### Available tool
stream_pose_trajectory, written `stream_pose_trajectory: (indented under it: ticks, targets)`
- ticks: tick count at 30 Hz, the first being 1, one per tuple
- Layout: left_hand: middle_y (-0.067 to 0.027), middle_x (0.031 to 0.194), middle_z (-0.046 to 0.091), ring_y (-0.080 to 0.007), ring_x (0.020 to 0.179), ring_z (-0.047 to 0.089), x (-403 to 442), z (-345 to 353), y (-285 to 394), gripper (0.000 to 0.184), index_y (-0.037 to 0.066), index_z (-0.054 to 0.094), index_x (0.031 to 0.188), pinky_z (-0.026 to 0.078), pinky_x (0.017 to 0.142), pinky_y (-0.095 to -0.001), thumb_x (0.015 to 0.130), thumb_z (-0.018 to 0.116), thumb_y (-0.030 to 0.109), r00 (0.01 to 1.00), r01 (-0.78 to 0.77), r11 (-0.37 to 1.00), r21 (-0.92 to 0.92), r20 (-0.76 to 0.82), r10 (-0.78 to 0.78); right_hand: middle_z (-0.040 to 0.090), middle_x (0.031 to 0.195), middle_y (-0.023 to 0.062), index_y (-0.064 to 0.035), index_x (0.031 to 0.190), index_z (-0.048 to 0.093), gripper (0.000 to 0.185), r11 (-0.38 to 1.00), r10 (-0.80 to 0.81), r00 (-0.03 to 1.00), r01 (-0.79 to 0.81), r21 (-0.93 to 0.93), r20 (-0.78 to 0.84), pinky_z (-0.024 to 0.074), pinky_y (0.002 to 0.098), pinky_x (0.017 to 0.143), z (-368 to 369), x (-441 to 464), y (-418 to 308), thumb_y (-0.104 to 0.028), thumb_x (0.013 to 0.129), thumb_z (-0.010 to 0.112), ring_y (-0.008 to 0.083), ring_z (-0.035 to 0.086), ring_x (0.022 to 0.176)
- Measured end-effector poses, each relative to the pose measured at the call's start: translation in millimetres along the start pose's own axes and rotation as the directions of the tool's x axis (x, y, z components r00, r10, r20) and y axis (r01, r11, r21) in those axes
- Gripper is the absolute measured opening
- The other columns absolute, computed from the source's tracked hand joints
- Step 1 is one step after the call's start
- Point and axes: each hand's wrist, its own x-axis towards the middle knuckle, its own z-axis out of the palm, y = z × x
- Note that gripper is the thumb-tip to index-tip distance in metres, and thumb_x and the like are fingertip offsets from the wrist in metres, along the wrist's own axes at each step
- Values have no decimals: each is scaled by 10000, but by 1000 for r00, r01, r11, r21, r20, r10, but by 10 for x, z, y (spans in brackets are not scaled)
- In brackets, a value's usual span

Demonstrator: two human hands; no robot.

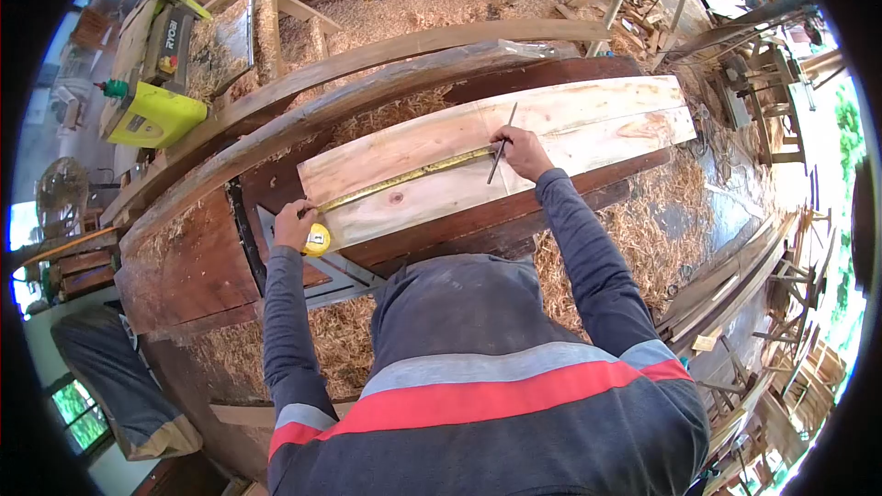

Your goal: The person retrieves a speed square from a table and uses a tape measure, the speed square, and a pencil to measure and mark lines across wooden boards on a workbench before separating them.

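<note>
A pale wooden board (588, 130) lies across the dark workbench, with a faint line across it near my right hand. The yellow blade of a tape measure (404, 174) stretches along the board between my hands. At the board's left end, my left hand (292, 225) is closed on the tape measure, its round yellow case showing just beside the fingers. My right hand (525, 154) rests on the board near its middle. Its closed fingers hold a thin dark stick (496, 165) crosswise at the far part of the blade. The stick's exact kind cannot be made out.
Long timbers (367, 83) lie behind the board. A grey metal frame (335, 276) sits under its left end. A yellow-green Ryobi machine (161, 115) stands at the back left. Shavings (643, 248) cover the floor, and stacked planks (735, 285) lie at the right.
</note>
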Motion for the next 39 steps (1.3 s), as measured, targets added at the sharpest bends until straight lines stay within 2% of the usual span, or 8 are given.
stream_pose_trajectory:
  ticks: [24,27,30,32,33,35,36,39]
  targets:
    - [-176,877,683,-316,852,670,264,135,87,212,14,673,882,517,787,-389,783,717,196,996,-65,997,44,65,62,726,917,153,-14,1000,691,218,996,63,972,-48,71,-226,560,340,753,179,-146,-73,2,852,533,245,717,824]
    - [-179,881,679,-321,852,666,268,157,86,219,14,671,886,516,784,-392,782,721,201,998,-40,999,31,56,38,715,851,137,-9,1012,678,173,982,142,972,-113,154,-189,555,314,747,194,-145,-33,-43,896,553,190,703,800]
    - [-180,902,680,-327,859,663,264,153,66,229,15,671,897,516,791,-391,781,723,205,997,-51,998,31,50,50,647,724,81,-13,969,628,132,826,251,950,-110,553,-186,532,296,672,224,-114,-60,-141,942,608,139,635,697]
    - [-184,936,679,-335,883,658,255,171,75,237,14,665,906,514,802,-394,783,724,207,998,-59,998,36,31,58,549,658,25,-37,910,560,283,999,37,929,-22,45,-368,485,282,599,163,-193,-246,-304,1001,565,108,549,635]
    - [-184,936,679,-335,883,658,248,168,75,237,14,665,906,514,802,-394,783,724,207,999,-43,998,35,26,43,549,658,25,-37,910,560,283,999,32,935,-17,46,-354,485,282,599,208,-217,-317,-304,1001,565,108,549,635]
    - [-201,948,666,-363,910,648,242,142,115,243,10,667,928,508,826,-423,789,712,204,998,-26,1000,8,62,26,525,650,12,-50,868,519,426,884,-61,975,153,441,-214,448,274,565,346,-280,-490,-444,1024,469,104,517,614]
    - [-205,969,663,-368,931,644,233,120,163,249,10,664,945,506,834,-426,795,710,203,997,4,1000,23,77,-6,563,699,35,-41,933,555,540,879,-62,993,104,466,-105,465,281,661,360,-324,-699,-504,1045,301,122,559,663]
    - [-204,979,663,-373,946,641,233,141,132,247,10,664,941,505,842,-432,795,711,204,999,-4,1000,29,50,2,646,803,84,5,1131,601,534,828,-32,998,54,558,-48,499,310,709,486,-252,-1093,-433,1060,305,159,613,728]
